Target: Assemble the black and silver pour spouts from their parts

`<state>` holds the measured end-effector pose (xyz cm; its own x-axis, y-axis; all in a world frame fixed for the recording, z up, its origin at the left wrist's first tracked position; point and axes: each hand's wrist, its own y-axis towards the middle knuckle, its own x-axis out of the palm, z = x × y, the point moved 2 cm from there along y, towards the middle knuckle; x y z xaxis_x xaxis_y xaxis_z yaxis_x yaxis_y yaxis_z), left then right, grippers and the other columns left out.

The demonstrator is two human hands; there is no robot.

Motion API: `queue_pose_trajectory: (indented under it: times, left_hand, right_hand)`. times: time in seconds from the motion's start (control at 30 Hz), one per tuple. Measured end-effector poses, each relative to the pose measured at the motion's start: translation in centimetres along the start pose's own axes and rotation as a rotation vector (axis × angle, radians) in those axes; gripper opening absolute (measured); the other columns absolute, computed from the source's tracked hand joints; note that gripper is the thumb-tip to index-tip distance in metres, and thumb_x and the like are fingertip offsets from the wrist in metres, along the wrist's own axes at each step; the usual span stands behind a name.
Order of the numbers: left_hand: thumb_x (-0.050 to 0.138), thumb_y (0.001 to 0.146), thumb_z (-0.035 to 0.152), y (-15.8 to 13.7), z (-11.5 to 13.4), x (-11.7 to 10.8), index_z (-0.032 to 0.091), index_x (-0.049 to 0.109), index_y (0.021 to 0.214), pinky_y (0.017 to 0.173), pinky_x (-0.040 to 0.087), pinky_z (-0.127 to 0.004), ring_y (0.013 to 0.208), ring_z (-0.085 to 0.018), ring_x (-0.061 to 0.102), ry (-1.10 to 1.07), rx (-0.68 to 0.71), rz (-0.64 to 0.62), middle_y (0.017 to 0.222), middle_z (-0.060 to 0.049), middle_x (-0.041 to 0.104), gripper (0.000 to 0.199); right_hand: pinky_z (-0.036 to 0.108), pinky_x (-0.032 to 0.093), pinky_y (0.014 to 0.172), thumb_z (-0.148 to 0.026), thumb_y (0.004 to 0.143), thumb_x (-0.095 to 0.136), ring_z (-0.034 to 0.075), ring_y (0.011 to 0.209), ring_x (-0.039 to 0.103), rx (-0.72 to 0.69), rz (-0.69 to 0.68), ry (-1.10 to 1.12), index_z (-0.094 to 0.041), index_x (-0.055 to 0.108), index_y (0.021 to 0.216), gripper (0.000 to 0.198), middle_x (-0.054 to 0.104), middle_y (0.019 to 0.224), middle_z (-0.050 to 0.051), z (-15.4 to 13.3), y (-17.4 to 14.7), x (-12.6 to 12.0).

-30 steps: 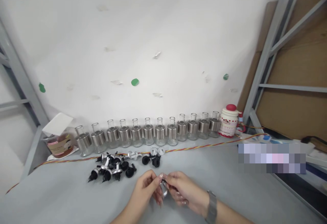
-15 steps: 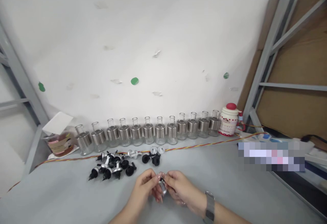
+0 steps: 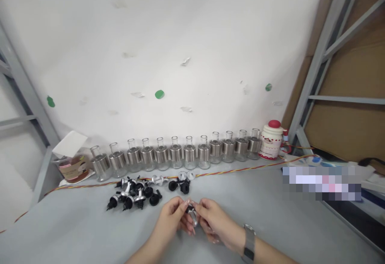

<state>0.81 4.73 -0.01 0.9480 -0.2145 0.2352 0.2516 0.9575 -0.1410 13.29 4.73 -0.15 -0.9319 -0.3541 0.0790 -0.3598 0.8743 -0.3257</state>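
One silver-and-black spout (image 3: 193, 217) sits pinched between the curled, nearly closed left hand (image 3: 172, 216) and right hand (image 3: 213, 216) over the table (image 3: 258, 208) (their exact grip is partly hidden), and could slip and drop if either pinch slackened.

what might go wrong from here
The small part between the left hand and right hand might slip from the pinch. The glass bottles stand close together, so one knock could topple several. The stoppers lie heaped, so lifting one may shift others.
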Motion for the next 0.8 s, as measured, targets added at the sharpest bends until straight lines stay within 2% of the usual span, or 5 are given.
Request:
queue_pose_trajectory:
  times: [0.33, 0.53, 0.67, 0.8]
  left_hand:
    - [0.060, 0.056, 0.057, 0.3, 0.0, 0.1, 0.018, 0.044, 0.060, 0.036, 0.042, -0.022, 0.034, -0.012, 0.054, 0.055, 0.023, 0.020, 0.044, 0.002, 0.060, 0.043]
    - [0.061, 0.058, 0.054, 0.4, 0.0, -0.2, 0.018, 0.042, 0.059, 0.029, 0.032, -0.017, 0.029, -0.009, 0.048, 0.125, 0.044, 0.034, 0.043, 0.003, 0.058, 0.041]
    - [0.051, 0.066, 0.055, -0.1, 0.4, -0.6, 0.020, 0.039, 0.059, 0.031, 0.028, -0.019, 0.031, -0.009, 0.043, 0.380, 0.100, 0.107, 0.043, 0.004, 0.053, 0.038]
    - [0.046, 0.075, 0.045, -1.1, 1.3, -1.0, 0.020, 0.038, 0.054, 0.045, 0.028, -0.021, 0.044, -0.010, 0.039, 0.847, 0.351, 0.231, 0.046, 0.006, 0.040, 0.033]
  right_hand:
    - [0.015, 0.025, 0.022, -0.061, 0.066, 0.048, 0.003, 0.020, 0.016, -0.075, -0.046, 0.054, -0.023, 0.030, 0.064, 0.042, 0.032, 0.027, -0.016, 0.0, 0.2, 0.0]
    - [0.015, 0.023, 0.022, -0.060, 0.070, 0.044, 0.003, 0.019, 0.018, -0.091, -0.023, 0.110, -0.021, 0.035, 0.065, 0.040, 0.035, 0.027, -0.013, 0.0, 0.5, -0.1]
    - [0.016, 0.025, 0.022, -0.060, 0.072, 0.041, 0.004, 0.018, 0.020, -0.062, -0.001, 0.148, -0.021, 0.037, 0.064, 0.040, 0.036, 0.026, -0.013, 0.0, 0.6, -0.1]
    - [0.016, 0.026, 0.023, -0.057, 0.074, 0.041, 0.004, 0.019, 0.020, -0.064, -0.003, 0.181, -0.021, 0.037, 0.064, 0.037, 0.036, 0.027, -0.013, -0.2, 0.4, -0.1]
